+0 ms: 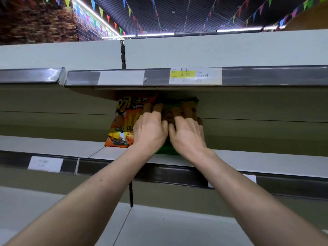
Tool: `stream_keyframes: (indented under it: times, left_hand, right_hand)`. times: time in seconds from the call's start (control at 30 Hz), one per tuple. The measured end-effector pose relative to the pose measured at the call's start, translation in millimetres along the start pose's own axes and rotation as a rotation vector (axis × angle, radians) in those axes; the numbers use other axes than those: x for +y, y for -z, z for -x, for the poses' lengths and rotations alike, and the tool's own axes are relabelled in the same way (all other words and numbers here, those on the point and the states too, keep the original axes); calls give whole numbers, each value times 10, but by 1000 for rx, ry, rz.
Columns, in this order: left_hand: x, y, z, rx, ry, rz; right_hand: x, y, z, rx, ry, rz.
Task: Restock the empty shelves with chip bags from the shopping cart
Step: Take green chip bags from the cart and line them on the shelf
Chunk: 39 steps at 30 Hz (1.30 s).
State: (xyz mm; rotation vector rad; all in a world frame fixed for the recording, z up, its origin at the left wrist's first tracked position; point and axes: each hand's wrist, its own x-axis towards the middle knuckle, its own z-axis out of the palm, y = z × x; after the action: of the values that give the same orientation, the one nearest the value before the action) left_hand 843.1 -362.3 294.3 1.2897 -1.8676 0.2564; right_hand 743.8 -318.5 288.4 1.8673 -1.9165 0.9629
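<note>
Left bag [120, 121], right bag [167, 149] side by side on shelf [53, 144]; hands, left [150, 129] and right [188, 134], against right bag.

A person's left hand [150, 130] and right hand [188, 135] press side by side, fingers laid flat, against a green chip bag [167, 149] standing on a pale shelf [266, 162]. An orange chip bag [122, 125] stands upright just to its left, touching it. A handwritten price label [195, 76] hangs on the shelf edge above, under strings of coloured flags [101, 11].
</note>
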Motion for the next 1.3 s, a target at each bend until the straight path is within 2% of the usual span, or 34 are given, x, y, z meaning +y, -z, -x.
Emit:
stream_keyframes:
  times: [0.13, 0.27, 0.47, 0.67, 1.0, 1.3]
  left_hand:
    - [-297, 251, 207, 76, 76, -17]
    - [-608, 518, 512, 91, 170, -124]
    - [-875, 1037, 1161, 110, 421, -375]
    - [-941, 1735, 2193, 78, 709, -620]
    - [-503, 3071, 4075, 24, 1194, -916]
    - [443, 3860, 5427, -17, 1501, -940]
  right_hand:
    - [-298, -149, 89, 14, 167, -11]
    - [-628, -332, 205, 35, 331, -206]
    - [-1167, -444, 586, -117, 554, -382]
    - [-1760, -410, 1407, -308, 810, -587]
    - [-2706, 212, 3226, -546, 1226, -799]
    - [-2820, 1048, 4634, -733, 1446, -870]
